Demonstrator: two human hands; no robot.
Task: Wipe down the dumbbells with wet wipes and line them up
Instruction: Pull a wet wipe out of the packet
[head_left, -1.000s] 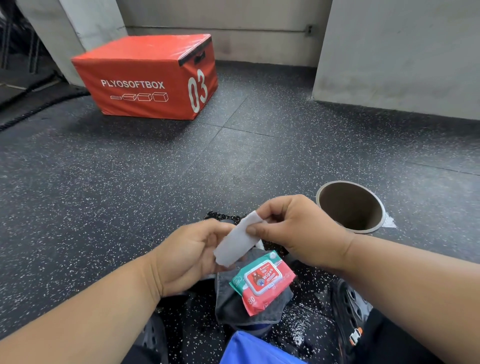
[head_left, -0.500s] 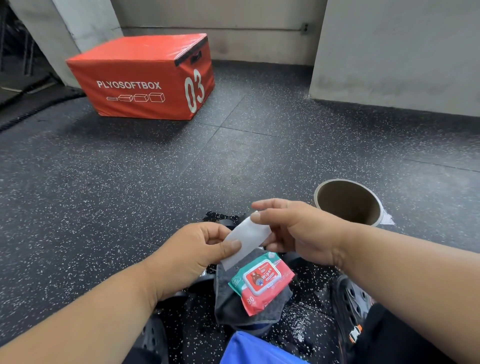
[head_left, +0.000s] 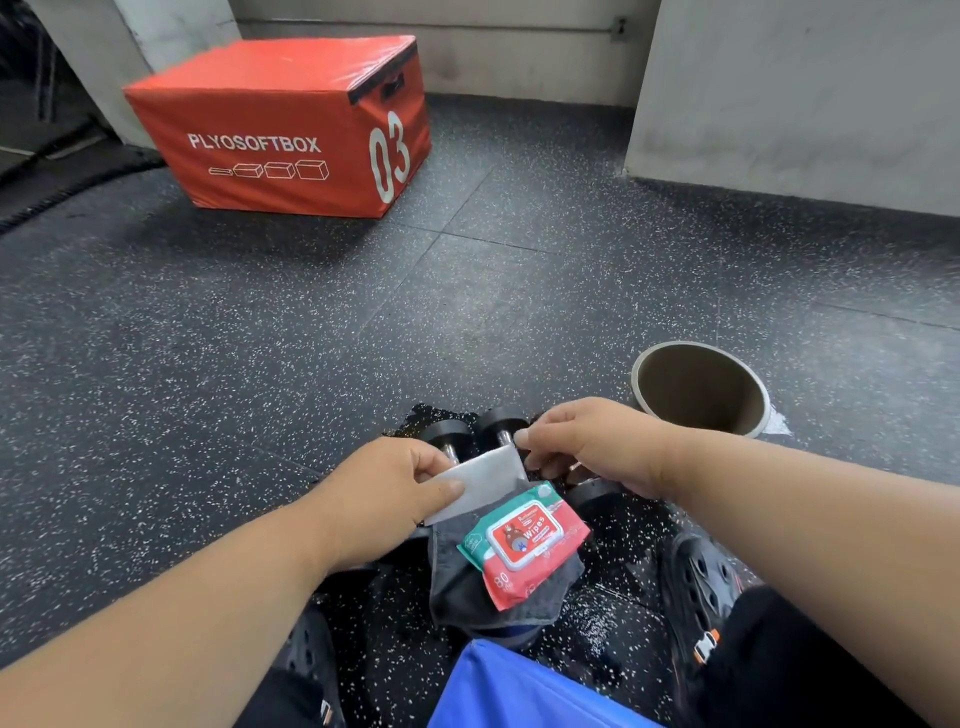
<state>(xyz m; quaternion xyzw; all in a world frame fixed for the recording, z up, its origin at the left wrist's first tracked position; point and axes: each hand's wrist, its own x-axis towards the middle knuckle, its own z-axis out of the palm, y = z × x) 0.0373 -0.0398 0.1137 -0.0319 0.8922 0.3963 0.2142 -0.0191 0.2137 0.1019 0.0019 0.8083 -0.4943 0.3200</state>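
Even, soft daylight fills the scene. The plyo box (head_left: 291, 130) casts a faint shadow on the floor (head_left: 208, 338). Wide-angle bending shows at the edges; focus is mostly sharp.

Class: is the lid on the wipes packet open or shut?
Shut. The red lid lies flat within its white frame on the wipes packet; no wipe protrudes.

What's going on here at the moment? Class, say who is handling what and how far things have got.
A person crouched on a gym floor holds a white wet wipe stretched between the left hand and the right hand, each pinching one end. Just beyond the wipe lie black dumbbells, not yet being wiped. The wipes pack rests on a grey cloth near the person's knees. A round brown bin stands to the right, and a red plyo box sits farther back.
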